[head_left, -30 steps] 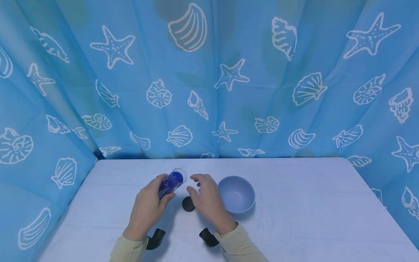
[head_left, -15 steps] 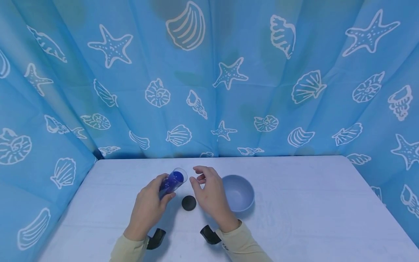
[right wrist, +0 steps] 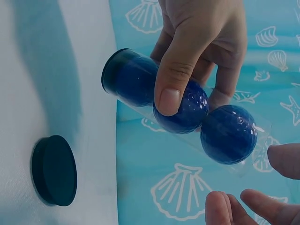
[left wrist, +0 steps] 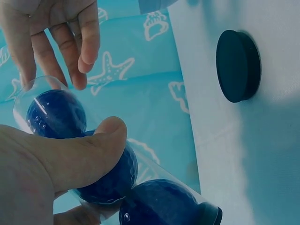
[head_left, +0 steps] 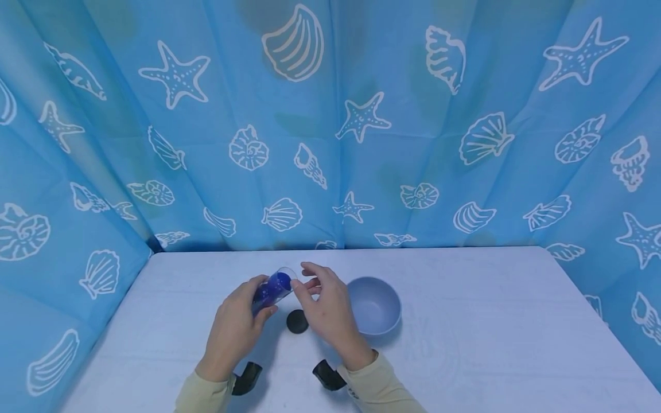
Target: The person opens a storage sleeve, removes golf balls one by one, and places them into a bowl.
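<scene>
My left hand [head_left: 234, 330] grips a clear plastic tube [head_left: 268, 293], its thumb pressed along the side. Inside, several views agree on three shiny blue balls [right wrist: 228, 134] in a row, and a dark cap [right wrist: 112, 70] closes the tube's lower end. The uncovered mouth tilts up toward my right hand [head_left: 330, 312]. That hand holds nothing; its fingers are spread and loosely bent, with thumb and fingertips right at the mouth's rim. A round black lid [head_left: 296, 322] lies on the white table between the two hands.
Just right of my right hand stands a blue-grey bowl [head_left: 379, 310], partly covered by that hand. The white table [head_left: 496, 321] reaches back to a blue curtain [head_left: 372, 166] printed with shells and starfish. Black curved pieces [head_left: 247, 378] show beside both wrists.
My right hand drew back and up slightly from the tube, then came left again to its mouth. The left hand and tube have barely shifted; the lid and bowl lie still.
</scene>
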Demonstrator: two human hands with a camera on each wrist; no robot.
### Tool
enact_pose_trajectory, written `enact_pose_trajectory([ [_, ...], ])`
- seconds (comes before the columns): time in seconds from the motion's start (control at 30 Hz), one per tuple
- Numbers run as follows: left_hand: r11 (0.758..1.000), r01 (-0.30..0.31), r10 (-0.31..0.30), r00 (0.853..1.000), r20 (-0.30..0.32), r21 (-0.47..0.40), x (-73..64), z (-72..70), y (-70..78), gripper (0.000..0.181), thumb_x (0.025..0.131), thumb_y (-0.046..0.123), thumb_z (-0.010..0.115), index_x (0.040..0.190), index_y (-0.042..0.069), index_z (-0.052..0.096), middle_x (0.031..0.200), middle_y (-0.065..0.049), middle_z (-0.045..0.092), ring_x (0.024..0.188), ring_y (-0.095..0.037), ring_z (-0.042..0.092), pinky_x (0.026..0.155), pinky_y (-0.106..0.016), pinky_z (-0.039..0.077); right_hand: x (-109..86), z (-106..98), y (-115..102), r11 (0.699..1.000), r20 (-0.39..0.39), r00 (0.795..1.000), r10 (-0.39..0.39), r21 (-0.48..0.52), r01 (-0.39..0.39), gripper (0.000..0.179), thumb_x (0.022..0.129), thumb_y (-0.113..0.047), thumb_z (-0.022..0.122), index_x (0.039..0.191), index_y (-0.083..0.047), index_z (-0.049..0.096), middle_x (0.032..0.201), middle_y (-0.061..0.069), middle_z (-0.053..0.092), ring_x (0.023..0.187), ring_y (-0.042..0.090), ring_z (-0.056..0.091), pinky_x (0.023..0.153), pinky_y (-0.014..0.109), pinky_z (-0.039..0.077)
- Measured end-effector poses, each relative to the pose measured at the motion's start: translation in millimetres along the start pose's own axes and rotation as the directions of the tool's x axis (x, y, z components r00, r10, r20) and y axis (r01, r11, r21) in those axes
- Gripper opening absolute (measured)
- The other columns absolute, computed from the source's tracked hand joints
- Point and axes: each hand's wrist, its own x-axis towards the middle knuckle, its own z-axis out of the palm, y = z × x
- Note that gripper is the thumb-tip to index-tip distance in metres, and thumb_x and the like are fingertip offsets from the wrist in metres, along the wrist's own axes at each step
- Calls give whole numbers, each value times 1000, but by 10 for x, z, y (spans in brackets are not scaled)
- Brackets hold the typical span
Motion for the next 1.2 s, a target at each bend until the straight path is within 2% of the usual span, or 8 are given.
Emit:
enact_pose_trajectory([
  [0.4, 999, -31, 32, 999, -31, 43, 0, 17, -11, 56, 83, 17, 85, 132, 4, 60, 122, -20, 66, 111, -38, 65, 95, -56, 51, -25, 14, -12, 999, 43, 999, -4, 39, 2, 47, 98, -38, 65, 136, -10, 61, 122, 7, 65, 99, 18, 61, 86, 42, 57],
  [0.63, 998, -49, 51, 998, -45, 49, -8, 15, -8, 55, 82, 16, 85, 131, 4, 62, 120, -19, 67, 110, -38, 65, 94, -55, 52, -28, 8, -5, 997, 69, 998, -2, 79, -3, 45, 97, -39, 67, 133, -11, 64, 118, 6, 65, 99, 17, 61, 83, 30, 56],
  [0.87, 996, -35, 38, 999, -36, 81, -7, 3, 3, 55, 83, 16, 85, 132, 7, 62, 122, -20, 66, 111, -39, 64, 95, -57, 51, -20, 4, 22, 993, 84, 996, -3, 119, -7, 45, 96, -37, 68, 132, -9, 65, 120, 7, 65, 98, 16, 62, 84, 28, 56],
  [1.0, 994, -59, 65, 996, -58, 94, -10, 3, -10, 55, 81, 15, 86, 130, 8, 64, 120, -20, 66, 110, -39, 64, 94, -57, 51, -10, 6, 40, 991, 100, 995, 24, 128, -37, 46, 96, -37, 69, 132, -8, 64, 120, 7, 66, 98, 16, 62, 83, 28, 56],
  [1.2, 987, -96, 108, 990, -90, 129, -16, -16, -20, 55, 77, 12, 89, 128, 9, 66, 116, -18, 67, 107, -38, 63, 94, -58, 50, 26, 10, 65, 980, 141, 985, 100, 160, -122, 45, 96, -37, 69, 132, -10, 65, 122, 7, 67, 102, 20, 63, 88, 38, 56],
])
